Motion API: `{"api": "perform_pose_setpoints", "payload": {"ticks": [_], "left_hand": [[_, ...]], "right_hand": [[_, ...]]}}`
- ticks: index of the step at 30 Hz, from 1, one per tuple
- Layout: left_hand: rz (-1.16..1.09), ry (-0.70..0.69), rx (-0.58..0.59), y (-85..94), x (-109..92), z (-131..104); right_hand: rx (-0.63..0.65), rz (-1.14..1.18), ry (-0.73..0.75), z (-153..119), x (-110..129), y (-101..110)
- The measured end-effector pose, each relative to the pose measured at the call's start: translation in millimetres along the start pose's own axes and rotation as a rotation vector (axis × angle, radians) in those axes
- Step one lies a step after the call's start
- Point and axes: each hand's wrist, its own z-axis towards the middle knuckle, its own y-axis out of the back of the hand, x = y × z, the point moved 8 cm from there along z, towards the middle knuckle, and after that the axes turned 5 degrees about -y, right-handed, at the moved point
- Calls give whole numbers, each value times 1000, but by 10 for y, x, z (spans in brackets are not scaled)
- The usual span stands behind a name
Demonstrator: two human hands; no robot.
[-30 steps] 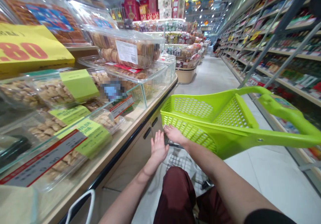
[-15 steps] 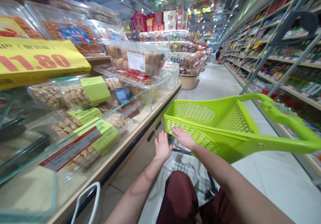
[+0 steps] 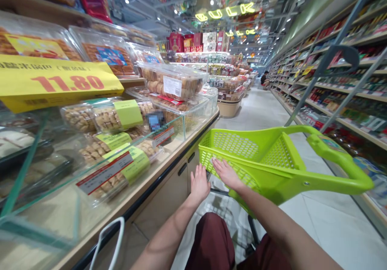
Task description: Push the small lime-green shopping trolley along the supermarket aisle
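Observation:
A green plastic shopping cart (image 3: 272, 181) with a perforated basket stands ahead of me to the right. My right hand (image 3: 226, 174) reaches along the near side of its basket, fingers stretched out; whether they touch the plastic I cannot tell. A small whitish patch shows by those fingertips, too small to name. Just left of it my left hand (image 3: 199, 184) is held out with its fingers extended, between the cart and the counter's cabinet front (image 3: 173, 187). Nothing shows in the left hand.
On the left, a glass-edged counter holds clear packs of snacks (image 3: 107, 118) and a stacked clear box (image 3: 171, 82) behind price tags. A yellow price sign (image 3: 60, 80) stands there. Stocked shelves (image 3: 341, 84) line the right. Far down the aisle a person (image 3: 265, 80) is low down.
My view has tilted up and turned slightly left, so the counter goods and the cart have shifted in the picture. Both hands stay stretched out near the cart's basket.

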Motion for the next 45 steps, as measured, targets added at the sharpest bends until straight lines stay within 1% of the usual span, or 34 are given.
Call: {"api": "perform_pose_setpoints", "payload": {"ticks": [2, 4, 6, 10, 12, 13, 15, 19, 21, 22, 24, 26, 28, 29, 31, 35, 37, 38, 40, 43, 44, 45], "left_hand": [[2, -12, 1, -7, -28, -4], [4, -13, 0, -15, -31, 3], [10, -7, 1, -27, -23, 19], [18, 5, 2, -50, -25, 52], [26, -1, 5, -60, -53, 54], [32, -7, 7, -65, -73, 51], [46, -22, 12, -77, -117, 40], [64, -62, 26, -102, -207, 21], [61, -78, 26, -101, -249, 18], [56, -81, 25, -98, -268, 19], [43, -84, 23, -93, -313, 23], [33, -91, 20, -97, -378, 24], [29, -111, 19, -113, -464, 14], [29, -123, 20, -125, -513, 2], [31, -148, 22, -147, -610, -32], [49, -219, 30, -160, -786, -117], [56, -238, 30, -151, -840, -139], [58, -241, 28, -143, -858, -141], [59, -238, 23, -128, -890, -133], [57, -231, 34, -118, -955, -120], [57, -232, 38, -117, -984, -124], [57, -234, 43, -116, -1016, -134]], "right_hand": [[38, 13, 11, -147, 60, -144], [49, 22, 24, -197, 83, -167], [14, 21, 22, -137, 44, -39], [-122, -4, -53, 125, -175, 414], [-142, -16, -68, 203, -250, 521], [-131, -19, -65, 212, -266, 517], [-82, -16, -52, 161, -255, 415], [40, 18, 6, -110, -103, 121], [80, 36, 27, -218, -44, 93], [83, 42, 34, -245, -35, 132], [47, 49, 37, -248, -72, 308], [-19, 48, 22, -218, -176, 525], [-64, 37, -7, -217, -306, 653], [-65, 28, -15, -245, -354, 654], [-28, 10, -8, -364, -386, 532], [96, 8, 9, -721, -260, 137], [126, 13, 6, -831, -194, 86], [123, 15, 11, -850, -176, 125], [77, 13, 13, -825, -206, 316], [-24, -4, -34, -742, -398, 669], [-40, -14, -51, -737, -466, 735], [-42, -24, -58, -753, -514, 759]]}}
